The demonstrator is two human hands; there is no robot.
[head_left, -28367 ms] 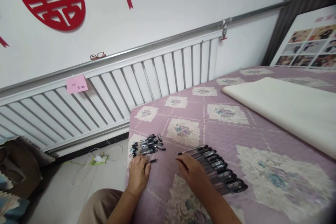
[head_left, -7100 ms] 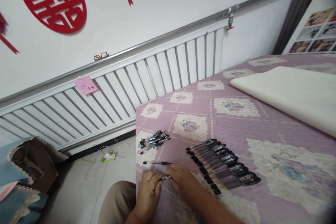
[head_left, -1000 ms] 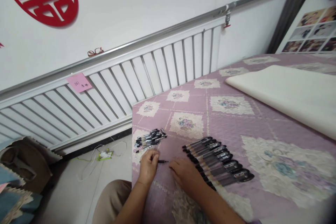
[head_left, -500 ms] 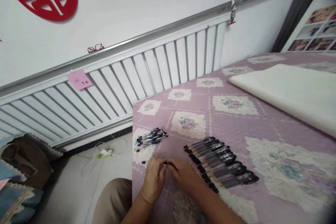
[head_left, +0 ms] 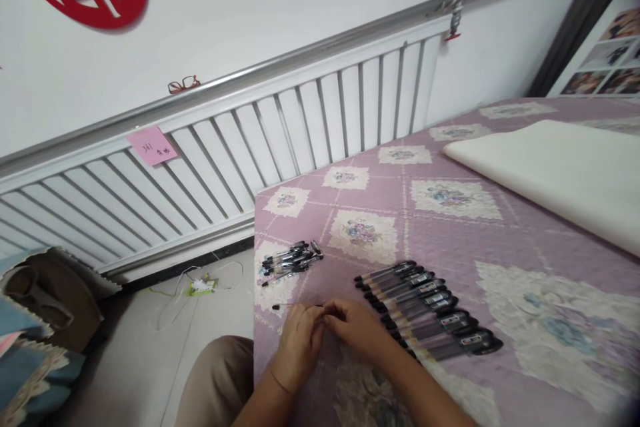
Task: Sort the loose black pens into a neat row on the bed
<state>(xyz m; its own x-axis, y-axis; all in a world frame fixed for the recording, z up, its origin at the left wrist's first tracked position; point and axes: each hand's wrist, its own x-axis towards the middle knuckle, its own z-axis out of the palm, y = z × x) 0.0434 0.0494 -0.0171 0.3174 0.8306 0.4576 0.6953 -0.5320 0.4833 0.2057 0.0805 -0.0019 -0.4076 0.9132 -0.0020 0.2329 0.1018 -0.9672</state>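
1. Head camera view: the slim black-tipped pen lies almost level, just above the purple quilted bedspread. It is close to the near edge of the bed, and its dark tip pokes out to the left of my fingers.
2. My left hand is curled over the pen's middle, fingers closed on the barrel. My right hand meets it from the other side, fingertips pinched at the pen's right end. Those fingertips hide whether a separate small part sits between them, so I cannot tell.
3. I judge the step in hand to be work on this one pen, joining or closing something at its right end, with my hands set against each other.
4. The next move calls for a steady left grip so the barrel does not roll. It also calls for a push or twist from the right along the pen's own line, not sideways.
5. Just right of my right hand lies a neat row of black capped pens, side by side and slanted.
6. Beyond my left hand, set apart, a loose heap of thin black pens rests near the bed's corner.
7. Farther out, a cream folded sheet lies on the bed. A white slatted radiator cover carries a pink sticky note, with red-framed glasses on the rail above.
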